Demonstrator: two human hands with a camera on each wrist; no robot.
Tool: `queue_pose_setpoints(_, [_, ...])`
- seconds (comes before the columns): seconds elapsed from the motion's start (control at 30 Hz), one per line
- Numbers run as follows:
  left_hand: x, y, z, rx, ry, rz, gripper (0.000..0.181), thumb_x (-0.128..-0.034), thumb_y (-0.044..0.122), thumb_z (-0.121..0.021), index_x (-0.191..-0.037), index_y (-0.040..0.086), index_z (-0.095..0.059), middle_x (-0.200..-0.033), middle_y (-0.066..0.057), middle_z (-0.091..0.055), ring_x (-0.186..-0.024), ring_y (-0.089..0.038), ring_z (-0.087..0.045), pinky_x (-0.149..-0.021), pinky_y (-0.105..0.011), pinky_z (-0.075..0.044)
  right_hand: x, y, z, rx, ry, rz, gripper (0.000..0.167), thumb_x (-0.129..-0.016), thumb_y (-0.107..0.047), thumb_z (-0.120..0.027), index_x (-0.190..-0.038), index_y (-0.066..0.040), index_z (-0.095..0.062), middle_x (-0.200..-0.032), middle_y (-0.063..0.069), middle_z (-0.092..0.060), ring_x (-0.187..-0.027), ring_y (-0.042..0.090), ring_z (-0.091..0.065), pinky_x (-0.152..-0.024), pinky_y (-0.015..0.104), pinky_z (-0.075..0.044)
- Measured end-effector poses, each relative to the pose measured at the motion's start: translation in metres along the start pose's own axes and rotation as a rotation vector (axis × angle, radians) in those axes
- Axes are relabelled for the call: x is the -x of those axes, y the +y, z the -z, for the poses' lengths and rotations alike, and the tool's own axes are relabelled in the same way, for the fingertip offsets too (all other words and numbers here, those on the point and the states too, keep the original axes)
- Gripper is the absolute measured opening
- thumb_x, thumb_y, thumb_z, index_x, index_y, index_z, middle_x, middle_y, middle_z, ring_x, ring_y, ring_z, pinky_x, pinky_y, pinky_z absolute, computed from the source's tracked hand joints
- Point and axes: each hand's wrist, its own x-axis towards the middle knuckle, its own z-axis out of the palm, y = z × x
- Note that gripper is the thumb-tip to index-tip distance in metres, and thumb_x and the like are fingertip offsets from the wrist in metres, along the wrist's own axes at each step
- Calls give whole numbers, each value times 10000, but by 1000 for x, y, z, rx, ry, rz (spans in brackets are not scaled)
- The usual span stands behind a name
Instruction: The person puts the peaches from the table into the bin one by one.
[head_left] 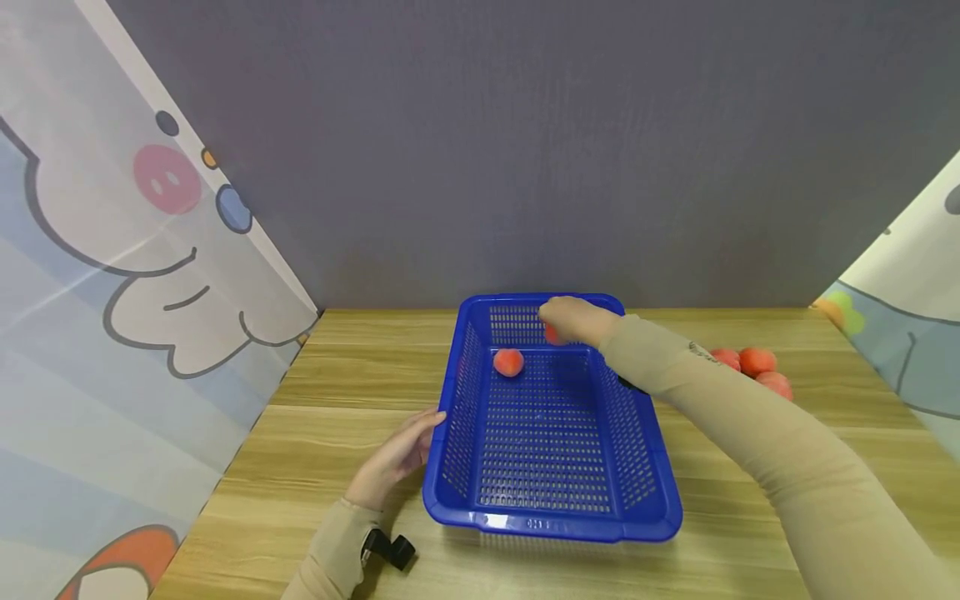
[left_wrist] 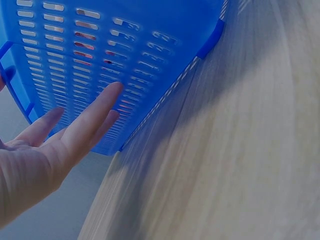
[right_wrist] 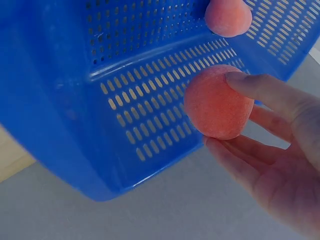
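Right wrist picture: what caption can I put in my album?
A right hand holds one peach over a blue basket, and another peach lies inside.

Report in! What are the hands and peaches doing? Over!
Right hand holding peach over basket. Left hand at its left side. Second peach inside, more peaches on table. Nothing seen in the way.

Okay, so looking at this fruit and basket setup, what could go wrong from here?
The peach in the right hand is held by the fingers and thumb, so it might slip and bruise on the basket.

The right sleeve crosses in front of the loose peaches on the table in the head view; if it brushes them, one could roll.

A knock might shift the basket, despite the left hand at its side.
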Motion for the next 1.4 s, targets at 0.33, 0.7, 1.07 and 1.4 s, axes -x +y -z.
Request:
queue_pose_setpoints(0.33, [-3,-5,2,26,16,6,267,-959,111,-297,-1110,94,-516,-908,-17,-646,-779,-124,-623,-682,-267,-516,-15,-13,-9,114,-89,-70,201,-703,111,-592,-846,-28,-571,-728,30,-462,-660,171,-399,-589,276,-342])
queue_pose_setpoints(0.7, [-2,-5,3,24,27,6,277,-956,114,-305,-1143,86,-507,-916,-14,-644,-788,-122,-620,-689,-264,-514,-24,-12,-18,103,-118,-111,235,-686,98,-609,-890,-19,-601,-849,68,-582,-736,185,-499,-663,287,-452])
queue_pose_setpoints(1.07, [-2,-3,2,35,27,8,273,-958,112,-299,-1116,104,-522,-907,-13,-648,-777,-118,-622,-680,-261,-514,-31,-9,-29,101,-146,-123,296,-681,87,-618,-961,-6,-587,-984,118,-607,-878,232,-554,-776,330,-473])
queue_pose_setpoints(1.4, [-4,-6,5,29,23,4,294,-962,103,-278,-1111,129,-530,-903,1,-650,-774,-109,-621,-679,-258,-515,-31,-9,-36,90,-162,-159,285,-705,84,-618,-967,-22,-581,-943,96,-599,-850,224,-551,-756,322,-475])
